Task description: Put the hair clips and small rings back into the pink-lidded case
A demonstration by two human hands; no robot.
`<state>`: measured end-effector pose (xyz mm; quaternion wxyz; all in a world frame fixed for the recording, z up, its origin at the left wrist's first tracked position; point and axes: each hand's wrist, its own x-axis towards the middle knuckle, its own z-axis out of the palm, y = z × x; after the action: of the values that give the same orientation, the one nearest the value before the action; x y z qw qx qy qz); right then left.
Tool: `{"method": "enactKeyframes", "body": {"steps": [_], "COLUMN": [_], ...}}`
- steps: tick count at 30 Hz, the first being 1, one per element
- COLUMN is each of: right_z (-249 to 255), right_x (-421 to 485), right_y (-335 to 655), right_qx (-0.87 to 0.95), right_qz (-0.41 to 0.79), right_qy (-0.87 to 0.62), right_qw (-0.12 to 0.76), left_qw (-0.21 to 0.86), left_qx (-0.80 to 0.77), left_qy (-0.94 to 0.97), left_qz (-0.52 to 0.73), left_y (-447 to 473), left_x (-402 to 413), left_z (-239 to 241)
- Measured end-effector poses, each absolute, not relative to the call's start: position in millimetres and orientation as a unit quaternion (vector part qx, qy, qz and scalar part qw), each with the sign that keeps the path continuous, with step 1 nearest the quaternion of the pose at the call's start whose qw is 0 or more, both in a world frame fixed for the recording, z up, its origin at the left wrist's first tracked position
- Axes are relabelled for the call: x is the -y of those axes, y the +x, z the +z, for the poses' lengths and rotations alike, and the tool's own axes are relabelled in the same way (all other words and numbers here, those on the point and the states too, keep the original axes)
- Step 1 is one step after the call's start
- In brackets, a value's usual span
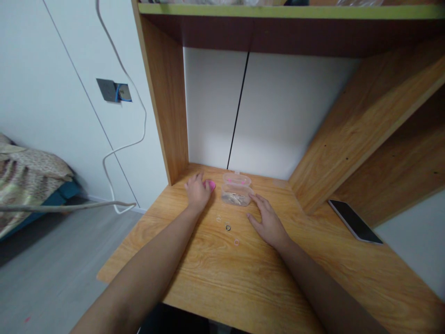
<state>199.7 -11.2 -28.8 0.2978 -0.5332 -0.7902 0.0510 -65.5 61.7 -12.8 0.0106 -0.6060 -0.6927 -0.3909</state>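
Observation:
A clear plastic box (233,199) stands near the back of the wooden desk, its hinged lid (237,179) raised. Small pale items lie in it, too small to name, and a bit of pink shows by the lid. To its left, my left hand (198,192) has its thumb and bent fingers on a small pink object (212,185), partly covered by the hand. My right hand (269,223) is open at the box's right side, a fingertip at its wall. In front of the box lie a dark ring (228,228), a pinkish ring (236,242) and small pale rings (219,219).
A phone (354,221) lies at the right by the slanted wooden panel (368,120). Above the desk runs a shelf (278,11) with a green edge. A white cable (144,116) hangs at the left, past a wall socket (107,90). A bed (34,174) stands further left.

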Motion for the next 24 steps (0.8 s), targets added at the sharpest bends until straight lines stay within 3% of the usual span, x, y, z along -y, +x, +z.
{"method": "enactKeyframes", "body": {"steps": [8, 24], "right_z": [-27.4, -17.5], "right_x": [10.4, 15.2], "right_y": [198.8, 193.1], "right_qx": [0.801, 0.793], "right_qz": [0.066, 0.087], "right_qy": [-0.495, -0.461], "right_qw": [0.331, 0.389], "left_qw": [0.029, -0.027], "left_qx": [0.575, 0.560], "left_qy": [-0.750, -0.749], "left_qz": [-0.325, -0.354], "left_y": [-27.5, -28.0], "left_x": [-32.6, -34.6], "left_z": [-4.9, -8.4]}}
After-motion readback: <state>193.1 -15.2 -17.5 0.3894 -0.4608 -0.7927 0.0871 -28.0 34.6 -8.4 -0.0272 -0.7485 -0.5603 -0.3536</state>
